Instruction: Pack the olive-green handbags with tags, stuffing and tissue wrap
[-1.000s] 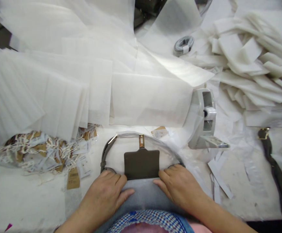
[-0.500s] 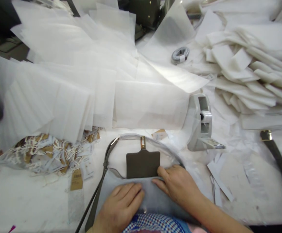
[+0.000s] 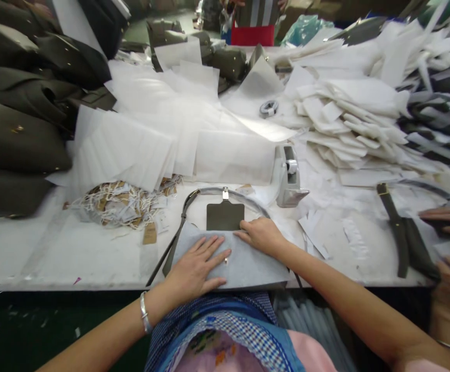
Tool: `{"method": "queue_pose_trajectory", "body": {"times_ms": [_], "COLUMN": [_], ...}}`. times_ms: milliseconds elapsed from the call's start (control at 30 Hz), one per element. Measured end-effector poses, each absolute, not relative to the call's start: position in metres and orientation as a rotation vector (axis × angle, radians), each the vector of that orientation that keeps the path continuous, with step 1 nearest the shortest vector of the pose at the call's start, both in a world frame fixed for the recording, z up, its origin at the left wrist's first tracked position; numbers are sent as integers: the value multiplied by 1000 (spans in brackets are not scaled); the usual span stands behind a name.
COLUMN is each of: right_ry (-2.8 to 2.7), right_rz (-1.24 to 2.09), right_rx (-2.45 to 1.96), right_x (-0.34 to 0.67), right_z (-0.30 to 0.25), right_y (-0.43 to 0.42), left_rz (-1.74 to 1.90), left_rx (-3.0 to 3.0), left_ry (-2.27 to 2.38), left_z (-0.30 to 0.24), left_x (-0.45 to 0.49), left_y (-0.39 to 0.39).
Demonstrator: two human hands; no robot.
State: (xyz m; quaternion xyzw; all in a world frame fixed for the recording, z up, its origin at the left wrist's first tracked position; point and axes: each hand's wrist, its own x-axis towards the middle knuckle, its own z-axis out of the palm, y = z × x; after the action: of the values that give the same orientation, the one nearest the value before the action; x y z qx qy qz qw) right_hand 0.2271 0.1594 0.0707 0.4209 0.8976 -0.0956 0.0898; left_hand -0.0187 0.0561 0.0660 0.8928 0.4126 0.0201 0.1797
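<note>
A grey bag wrapped in thin paper (image 3: 248,263) lies at the near edge of the white table (image 3: 54,253). Its dark olive flap (image 3: 225,216) with a metal clasp (image 3: 225,194) points away from me, and a wrapped handle (image 3: 244,195) arcs over it. My left hand (image 3: 198,263) lies flat on the wrapped bag, fingers spread. My right hand (image 3: 260,235) presses its fingers on the bag's upper edge beside the flap. A thin olive strap (image 3: 170,245) runs down the bag's left side.
Stacks of white tissue sheets (image 3: 151,139) cover the table's middle. A pile of string tags (image 3: 118,204) lies left, a tape dispenser (image 3: 289,178) right of the flap. Olive bags (image 3: 15,134) are stacked at far left. Another person's hands (image 3: 448,222) hold an olive strap (image 3: 399,232) at right.
The camera has pulled back and up, so more of the room shows. My left hand has slid from the bag's left edge onto its middle. My right hand stays by the flap.
</note>
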Motion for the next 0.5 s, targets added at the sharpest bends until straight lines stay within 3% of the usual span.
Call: {"method": "queue_pose_trajectory", "body": {"times_ms": [133,333,500], "right_ry": [2787,2752,2753], "right_rz": [-330,-737,-909], "right_rx": [1340,1919,1970], "right_x": [222,175,159], "right_z": [86,98,104], "right_y": [160,201,205], "left_rz": [115,208,229], "left_rx": [2590,2660,2694], "left_ry": [1206,1199,1198], "left_z": [58,50,49], "left_x": [-15,-18,-19], "left_y": [52,49,49]}}
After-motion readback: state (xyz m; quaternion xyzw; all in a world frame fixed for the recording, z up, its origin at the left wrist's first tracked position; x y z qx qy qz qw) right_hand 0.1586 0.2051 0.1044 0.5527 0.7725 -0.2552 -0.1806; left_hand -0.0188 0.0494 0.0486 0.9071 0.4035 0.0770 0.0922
